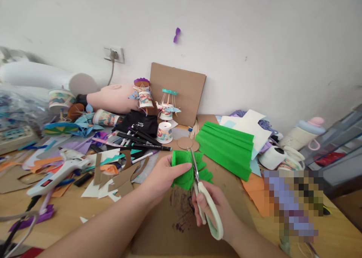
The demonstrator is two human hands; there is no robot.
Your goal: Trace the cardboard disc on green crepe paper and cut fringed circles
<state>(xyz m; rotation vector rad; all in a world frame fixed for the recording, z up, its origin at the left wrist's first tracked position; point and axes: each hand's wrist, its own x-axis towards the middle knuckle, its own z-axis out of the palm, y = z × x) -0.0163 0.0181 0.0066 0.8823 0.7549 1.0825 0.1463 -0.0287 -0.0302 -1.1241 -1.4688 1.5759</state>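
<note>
Clutter covers the wooden table (pixel 339 228) by a white wall (pixel 254 31); left hand (pixel 162 178) pinches green paper (pixel 183 171), right hand (pixel 215 209) grips scissors (pixel 202 192).

Folded piece of green crepe paper (pixel 185 171), its edge cut into pointed lobes, held above a brown cardboard sheet (pixel 181 220). Pale-handled scissors (pixel 202 197) stand nearly upright, blades pointing away from the person, their steel blades lying across the paper's middle.

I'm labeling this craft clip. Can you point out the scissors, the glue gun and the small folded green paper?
scissors (pixel 207 207): head view, on the pale handle.
glue gun (pixel 58 174): head view, on its white body.
small folded green paper (pixel 182 163): head view, left half.
</note>
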